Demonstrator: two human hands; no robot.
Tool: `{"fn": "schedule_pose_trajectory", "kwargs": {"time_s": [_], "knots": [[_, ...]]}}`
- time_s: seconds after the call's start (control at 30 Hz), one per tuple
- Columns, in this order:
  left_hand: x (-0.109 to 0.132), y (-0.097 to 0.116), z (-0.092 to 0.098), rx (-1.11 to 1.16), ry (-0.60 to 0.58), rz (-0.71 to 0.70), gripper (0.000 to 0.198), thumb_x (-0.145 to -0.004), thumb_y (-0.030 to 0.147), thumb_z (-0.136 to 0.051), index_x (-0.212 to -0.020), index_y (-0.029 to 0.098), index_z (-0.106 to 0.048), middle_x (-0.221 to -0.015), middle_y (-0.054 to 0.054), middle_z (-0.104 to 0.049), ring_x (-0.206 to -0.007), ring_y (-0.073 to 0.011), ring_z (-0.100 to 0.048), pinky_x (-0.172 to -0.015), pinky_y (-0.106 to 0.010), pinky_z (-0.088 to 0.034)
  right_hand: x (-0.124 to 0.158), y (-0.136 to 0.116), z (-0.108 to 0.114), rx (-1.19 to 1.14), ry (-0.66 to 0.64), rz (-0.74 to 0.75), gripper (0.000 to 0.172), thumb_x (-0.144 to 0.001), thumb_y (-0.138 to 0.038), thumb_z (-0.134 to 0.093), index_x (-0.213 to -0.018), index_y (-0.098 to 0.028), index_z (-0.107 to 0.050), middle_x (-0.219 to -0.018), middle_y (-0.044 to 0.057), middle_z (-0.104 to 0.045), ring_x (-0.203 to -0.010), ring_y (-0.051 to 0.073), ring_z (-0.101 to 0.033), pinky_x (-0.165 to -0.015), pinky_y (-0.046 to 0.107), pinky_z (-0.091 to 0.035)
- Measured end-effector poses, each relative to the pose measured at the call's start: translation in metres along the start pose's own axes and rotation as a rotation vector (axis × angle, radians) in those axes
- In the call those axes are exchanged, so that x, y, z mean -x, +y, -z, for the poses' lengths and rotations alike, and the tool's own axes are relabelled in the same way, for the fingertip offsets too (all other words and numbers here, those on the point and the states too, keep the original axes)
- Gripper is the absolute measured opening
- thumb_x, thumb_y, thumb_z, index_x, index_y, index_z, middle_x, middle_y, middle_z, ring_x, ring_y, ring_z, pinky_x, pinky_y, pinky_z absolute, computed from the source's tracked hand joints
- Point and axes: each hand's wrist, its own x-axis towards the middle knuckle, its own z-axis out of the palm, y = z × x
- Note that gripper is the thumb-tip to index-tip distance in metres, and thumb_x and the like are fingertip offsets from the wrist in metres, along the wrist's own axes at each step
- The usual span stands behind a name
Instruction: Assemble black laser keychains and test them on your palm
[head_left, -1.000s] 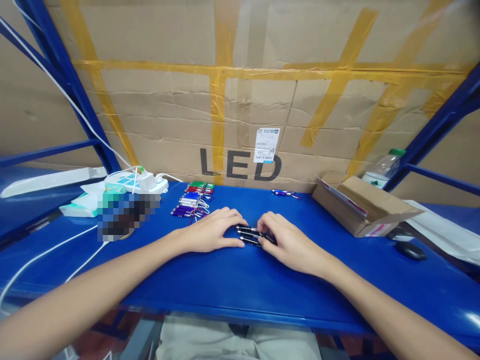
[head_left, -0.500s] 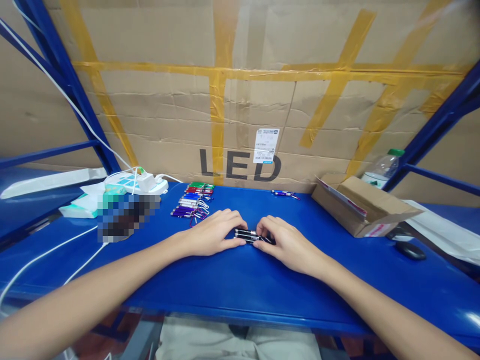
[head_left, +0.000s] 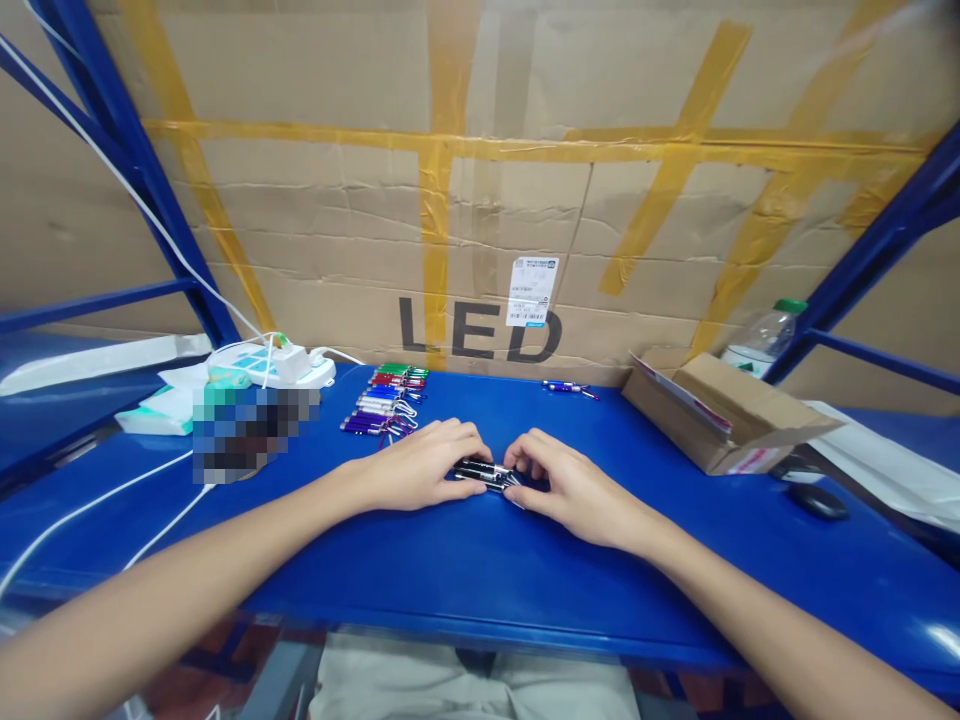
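Several slim black keychain flashlights [head_left: 482, 470] lie side by side on the blue table, between my two hands. My left hand [head_left: 431, 468] curls around their left ends, thumb along the near side and fingers along the far side. My right hand [head_left: 562, 488] has its thumb and fingertips bent at the right ends, by the metal clips [head_left: 513, 480]. Its fingers partly hide those clips. Beyond my left hand, flashlights in green, red, blue, silver and purple [head_left: 367, 422] lie grouped in rows with their clips to the right.
A blue flashlight [head_left: 568, 387] lies near the cardboard backing [head_left: 360, 250]. An open carton [head_left: 697, 425], a bottle [head_left: 761, 340] and a black mouse [head_left: 819, 502] are at right. At left are a white power strip [head_left: 315, 372], cables and a tissue pack [head_left: 154, 418].
The black flashlights have shifted left, deeper into my left hand, and sit slightly more angled. More of their clips shows beside my right fingertips. Both hands stay nearly in place.
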Motion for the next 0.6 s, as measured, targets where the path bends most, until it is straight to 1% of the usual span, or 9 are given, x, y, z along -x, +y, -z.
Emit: {"fn": "schedule_pose_trajectory", "kwargs": {"time_s": [0.1, 0.23, 0.3, 0.43, 0.6], "knots": [[0.001, 0.001, 0.005, -0.057, -0.029, 0.017, 0.024, -0.104, 0.039, -0.069, -0.122, 0.022, -0.070, -0.116, -0.006, -0.070, -0.105, -0.0266, -0.062, -0.092, -0.038, -0.042, 0.000, -0.001, 0.001, 0.036, -0.030, -0.005, 0.010, -0.100, -0.025, -0.070, -0.106, -0.024, -0.063, -0.102, 0.002, -0.066, -0.098, 0.022, -0.062, -0.086, 0.034, -0.048], [0.002, 0.005, 0.013, -0.106, -0.071, 0.049, 0.025, -0.103, 0.040, -0.070, -0.121, 0.022, -0.070, -0.115, -0.006, -0.071, -0.103, -0.0269, -0.064, -0.091, -0.038, -0.043, -0.001, -0.002, 0.001, 0.049, -0.047, 0.028, 0.005, -0.104, -0.024, -0.066, -0.108, -0.024, -0.065, -0.101, 0.002, -0.067, -0.098, 0.022, -0.061, -0.088, 0.035, -0.047], [0.002, 0.006, 0.016, -0.105, -0.087, 0.054, 0.026, -0.103, 0.040, -0.070, -0.121, 0.022, -0.070, -0.115, -0.006, -0.071, -0.103, -0.0273, -0.065, -0.092, -0.037, -0.043, -0.002, -0.002, 0.000, 0.054, -0.039, 0.036, 0.001, -0.104, -0.024, -0.065, -0.105, -0.024, -0.065, -0.096, 0.002, -0.068, -0.095, 0.022, -0.062, -0.087, 0.035, -0.046], [0.004, 0.006, 0.020, -0.105, -0.086, 0.054, 0.023, -0.101, 0.039, -0.071, -0.118, 0.022, -0.071, -0.112, -0.006, -0.072, -0.103, -0.0278, -0.066, -0.093, -0.038, -0.044, -0.002, -0.002, 0.001, 0.048, -0.028, 0.040, 0.008, -0.104, -0.023, -0.066, -0.097, -0.024, -0.064, -0.090, -0.001, -0.068, -0.086, 0.019, -0.061, -0.083, 0.033, -0.045], [0.004, 0.009, 0.025, -0.096, -0.100, 0.072, 0.021, -0.098, 0.037, -0.074, -0.112, 0.022, -0.073, -0.107, -0.006, -0.072, -0.100, -0.0270, -0.065, -0.090, -0.037, -0.044, -0.001, -0.002, 0.002, 0.029, -0.016, 0.023, 0.008, -0.104, -0.022, -0.066, -0.096, -0.023, -0.065, -0.089, -0.001, -0.068, -0.084, 0.018, -0.061, -0.079, 0.030, -0.043]]}}
